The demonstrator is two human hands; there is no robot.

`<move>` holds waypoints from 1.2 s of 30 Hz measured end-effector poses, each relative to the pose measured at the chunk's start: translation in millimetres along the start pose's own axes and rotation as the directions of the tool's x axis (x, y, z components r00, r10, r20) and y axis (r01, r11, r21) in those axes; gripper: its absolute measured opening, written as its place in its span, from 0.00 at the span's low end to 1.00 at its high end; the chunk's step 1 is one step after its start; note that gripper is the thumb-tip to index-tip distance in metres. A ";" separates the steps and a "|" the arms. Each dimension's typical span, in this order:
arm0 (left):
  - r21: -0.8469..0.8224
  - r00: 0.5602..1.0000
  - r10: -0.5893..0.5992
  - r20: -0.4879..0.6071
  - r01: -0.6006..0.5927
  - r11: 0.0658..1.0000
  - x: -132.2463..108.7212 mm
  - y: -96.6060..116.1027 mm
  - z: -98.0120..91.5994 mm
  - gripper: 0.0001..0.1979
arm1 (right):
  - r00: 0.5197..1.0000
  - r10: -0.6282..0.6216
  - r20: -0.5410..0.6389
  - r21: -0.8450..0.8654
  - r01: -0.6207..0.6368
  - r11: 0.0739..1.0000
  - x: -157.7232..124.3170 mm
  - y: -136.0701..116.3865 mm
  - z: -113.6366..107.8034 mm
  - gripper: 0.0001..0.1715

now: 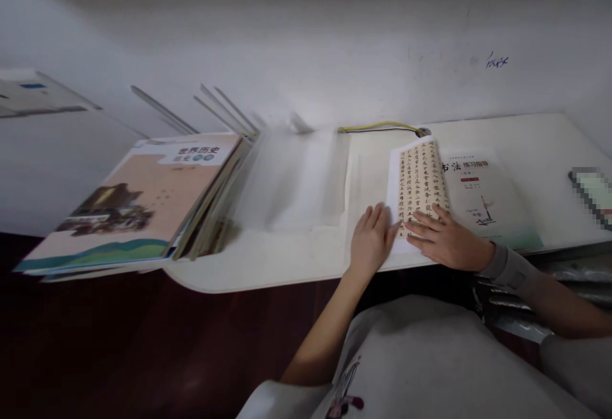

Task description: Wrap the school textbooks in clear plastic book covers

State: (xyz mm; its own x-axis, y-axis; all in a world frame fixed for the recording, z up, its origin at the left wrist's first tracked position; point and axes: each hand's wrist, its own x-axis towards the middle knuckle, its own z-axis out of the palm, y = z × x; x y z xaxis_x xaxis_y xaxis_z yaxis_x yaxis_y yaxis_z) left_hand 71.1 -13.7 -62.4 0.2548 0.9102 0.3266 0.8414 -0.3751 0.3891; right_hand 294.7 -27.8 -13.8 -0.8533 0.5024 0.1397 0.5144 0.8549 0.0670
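A page (pixel 417 180) printed with columns of dark characters on beige lies on the white table, its right side curving up. My left hand (pixel 373 240) rests at its lower left edge, fingers stretched out and blurred a little. Across its lower part lies my right hand (pixel 447 239), fingers spread flat. Directly to the right is a calligraphy workbook (pixel 482 180) with a pale cover; whether the page belongs to it I cannot tell. A translucent, blurred sheet or cover (pixel 296 180) lies left of my hands.
A stack of books with a pink history textbook (pixel 129 199) on top stands at the table's left end. A yellow and a dark cable (pixel 380 127) run along the back by the wall. A phone-like device (pixel 593 196), partly pixelated, lies at the right edge.
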 end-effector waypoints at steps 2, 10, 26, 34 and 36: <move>0.041 0.999 0.009 0.040 -0.011 0.999 -1.0 3.1 -0.1 0.25 | 0.999 -0.034 0.019 0.031 0.033 0.999 3.2 1.3 -3.8 0.25; 0.175 0.998 0.041 0.055 -0.050 0.983 -4.0 5.2 1.1 0.24 | 0.908 0.417 -0.033 0.056 -0.415 0.908 88.2 103.4 -12.0 0.31; 0.171 0.997 0.069 0.032 -0.073 0.983 -6.5 2.2 3.4 0.28 | 0.750 0.657 0.080 -0.077 -0.652 0.754 136.5 160.1 24.8 0.26; 0.152 0.996 0.083 0.021 -0.086 0.985 -6.7 2.6 4.0 0.27 | 0.764 0.644 0.039 -0.045 -0.643 0.765 142.7 157.6 34.5 0.24; 0.134 0.996 0.089 0.014 -0.090 0.987 -6.5 1.3 5.1 0.27 | 0.762 0.647 0.028 0.013 -0.647 0.762 142.2 160.8 32.3 0.25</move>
State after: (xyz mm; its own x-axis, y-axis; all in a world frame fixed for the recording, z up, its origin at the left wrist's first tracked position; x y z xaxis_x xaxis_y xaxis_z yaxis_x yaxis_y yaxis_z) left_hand 72.9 -19.3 -68.3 0.3348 0.8756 0.3482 0.8714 -0.4283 0.2391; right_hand 253.3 185.2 -15.0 -0.3203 0.9394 0.1218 0.9432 0.3283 -0.0517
